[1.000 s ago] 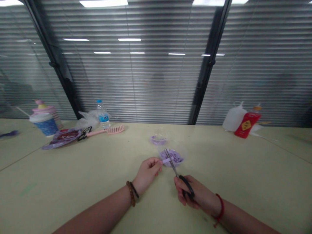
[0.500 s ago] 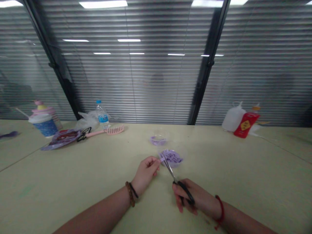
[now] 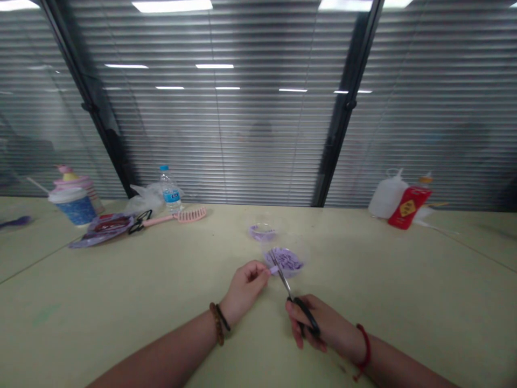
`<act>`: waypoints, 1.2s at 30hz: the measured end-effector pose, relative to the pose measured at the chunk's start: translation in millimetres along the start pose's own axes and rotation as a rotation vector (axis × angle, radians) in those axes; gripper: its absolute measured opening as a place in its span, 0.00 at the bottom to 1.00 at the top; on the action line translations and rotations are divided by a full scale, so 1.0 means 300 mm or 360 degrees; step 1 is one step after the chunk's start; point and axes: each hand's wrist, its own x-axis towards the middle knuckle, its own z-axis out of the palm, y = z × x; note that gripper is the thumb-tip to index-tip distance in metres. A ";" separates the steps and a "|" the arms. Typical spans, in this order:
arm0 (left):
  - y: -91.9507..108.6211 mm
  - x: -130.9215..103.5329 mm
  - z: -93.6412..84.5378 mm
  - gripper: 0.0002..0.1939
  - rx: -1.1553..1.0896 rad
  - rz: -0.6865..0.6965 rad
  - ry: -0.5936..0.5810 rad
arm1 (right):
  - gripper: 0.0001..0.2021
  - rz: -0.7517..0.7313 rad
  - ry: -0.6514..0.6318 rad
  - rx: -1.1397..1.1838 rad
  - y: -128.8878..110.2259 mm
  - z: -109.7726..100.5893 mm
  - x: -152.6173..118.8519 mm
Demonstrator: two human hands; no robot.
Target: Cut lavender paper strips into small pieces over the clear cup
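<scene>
My left hand (image 3: pixel 247 284) pinches a small purple strip (image 3: pixel 274 269), which sticks out to the right of the fingertips. Its material cannot be made out. Black-handled scissors (image 3: pixel 285 281) are in my right hand (image 3: pixel 319 323), with fingers through the loops. Their blades point up and away, crossing the strip's end. Just beyond lies a clear round container (image 3: pixel 294 274) filled with small purple cut pieces (image 3: pixel 287 258). Behind it stands a second clear container (image 3: pixel 262 233) with some purple in it.
At the back left are a blue cup (image 3: pixel 76 207), a purple packet (image 3: pixel 103 229), a pink hairbrush (image 3: pixel 189 215) and a water bottle (image 3: pixel 171 194). A red bottle (image 3: pixel 409 207) and a white bottle (image 3: pixel 388 196) stand at the back right. Blinds line the glass behind the table (image 3: pixel 161 285).
My left hand has shifted slightly right and toward me with the strip. The scissors have tilted a little, and more of the strip now shows at the blades.
</scene>
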 end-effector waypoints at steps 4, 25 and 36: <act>0.002 0.002 -0.001 0.14 0.0011 -0.0010 -0.0004 | 0.26 -0.0009 0.0025 0.0007 0.004 -0.001 0.002; -0.002 0.006 -0.002 0.16 -0.0221 -0.0093 0.0029 | 0.25 0.0032 -0.0019 -0.0045 -0.010 0.003 -0.001; -0.009 0.004 -0.002 0.17 -0.0184 -0.0095 -0.0011 | 0.27 0.0015 -0.0081 -0.0087 -0.004 0.003 0.004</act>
